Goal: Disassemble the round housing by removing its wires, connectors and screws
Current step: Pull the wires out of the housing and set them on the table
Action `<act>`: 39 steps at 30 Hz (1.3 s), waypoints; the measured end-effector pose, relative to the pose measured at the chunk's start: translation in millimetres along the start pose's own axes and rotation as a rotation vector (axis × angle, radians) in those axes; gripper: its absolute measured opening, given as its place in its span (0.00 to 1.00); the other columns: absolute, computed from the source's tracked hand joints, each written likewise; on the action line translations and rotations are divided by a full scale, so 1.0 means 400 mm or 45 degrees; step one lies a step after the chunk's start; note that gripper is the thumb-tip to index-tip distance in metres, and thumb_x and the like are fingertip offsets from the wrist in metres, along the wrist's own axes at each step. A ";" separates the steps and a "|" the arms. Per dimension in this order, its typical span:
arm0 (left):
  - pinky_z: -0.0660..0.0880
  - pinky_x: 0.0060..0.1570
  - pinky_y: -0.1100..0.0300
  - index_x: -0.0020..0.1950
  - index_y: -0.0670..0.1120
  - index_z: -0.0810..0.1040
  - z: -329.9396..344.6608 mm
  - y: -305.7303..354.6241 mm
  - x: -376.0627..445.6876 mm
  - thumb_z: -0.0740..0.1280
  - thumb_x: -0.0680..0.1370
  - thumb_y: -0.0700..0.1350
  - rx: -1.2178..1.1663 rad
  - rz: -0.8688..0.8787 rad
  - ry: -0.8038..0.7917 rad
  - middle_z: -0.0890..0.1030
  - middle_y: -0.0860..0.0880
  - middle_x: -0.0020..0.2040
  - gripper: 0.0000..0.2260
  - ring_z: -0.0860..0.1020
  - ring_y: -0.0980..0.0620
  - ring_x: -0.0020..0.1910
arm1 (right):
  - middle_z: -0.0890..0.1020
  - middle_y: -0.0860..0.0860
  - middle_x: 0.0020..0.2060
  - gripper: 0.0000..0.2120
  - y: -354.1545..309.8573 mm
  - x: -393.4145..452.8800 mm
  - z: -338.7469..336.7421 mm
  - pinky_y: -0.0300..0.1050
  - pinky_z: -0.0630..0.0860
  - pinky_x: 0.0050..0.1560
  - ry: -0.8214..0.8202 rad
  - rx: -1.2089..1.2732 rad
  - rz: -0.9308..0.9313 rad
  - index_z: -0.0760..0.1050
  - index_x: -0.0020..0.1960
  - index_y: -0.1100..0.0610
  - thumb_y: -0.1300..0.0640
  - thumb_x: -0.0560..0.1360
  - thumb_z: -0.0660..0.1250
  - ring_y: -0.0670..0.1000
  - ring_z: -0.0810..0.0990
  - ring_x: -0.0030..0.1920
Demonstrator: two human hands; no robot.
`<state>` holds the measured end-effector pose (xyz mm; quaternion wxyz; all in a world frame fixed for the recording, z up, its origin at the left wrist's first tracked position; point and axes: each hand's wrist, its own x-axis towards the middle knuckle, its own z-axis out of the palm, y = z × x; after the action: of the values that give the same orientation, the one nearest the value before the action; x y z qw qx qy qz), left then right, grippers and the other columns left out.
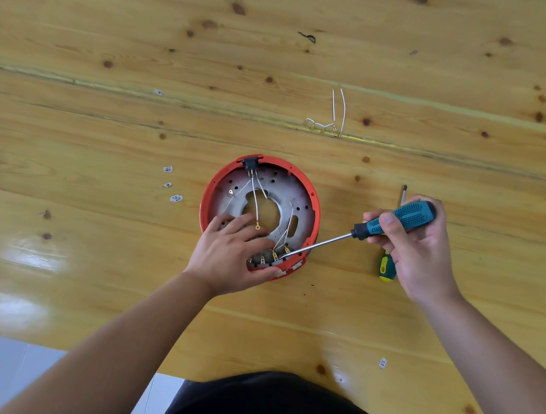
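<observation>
Workshop-like spot: varnished pine table (95,257), screwdrivers (396,221), loose wires (334,113).

Your table (114,44) is glossy knotty wood; the housing (315,207) pairs red plastic with dull grey metal; your screwdriver (396,219) has textured rubbery handle, shiny steel shaft
</observation>
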<state>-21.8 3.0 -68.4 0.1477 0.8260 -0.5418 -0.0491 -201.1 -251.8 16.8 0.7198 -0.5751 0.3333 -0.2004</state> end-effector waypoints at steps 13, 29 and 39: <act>0.66 0.66 0.50 0.55 0.58 0.83 0.002 0.002 -0.001 0.64 0.75 0.72 -0.017 -0.035 -0.016 0.83 0.59 0.56 0.22 0.74 0.51 0.69 | 0.85 0.60 0.50 0.17 0.008 -0.011 -0.007 0.47 0.83 0.46 0.066 0.116 0.068 0.70 0.57 0.49 0.51 0.76 0.76 0.65 0.85 0.59; 0.65 0.73 0.51 0.64 0.56 0.81 -0.046 -0.013 0.000 0.60 0.75 0.75 -0.044 0.018 -0.247 0.80 0.58 0.66 0.30 0.71 0.51 0.74 | 0.84 0.49 0.42 0.17 -0.023 0.022 0.039 0.44 0.84 0.40 0.047 0.077 0.052 0.67 0.57 0.54 0.56 0.77 0.73 0.59 0.88 0.52; 0.61 0.75 0.49 0.71 0.64 0.75 -0.066 -0.053 -0.016 0.60 0.77 0.74 0.021 0.091 -0.291 0.79 0.58 0.68 0.27 0.68 0.52 0.76 | 0.85 0.50 0.43 0.15 -0.020 0.017 0.075 0.46 0.85 0.40 0.056 0.009 0.076 0.75 0.50 0.40 0.44 0.72 0.80 0.62 0.88 0.54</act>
<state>0.5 21.7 -49.9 0.0798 0.7963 -0.5847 -0.1330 -174.3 -237.9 26.3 0.7201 -0.5577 0.3653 -0.1924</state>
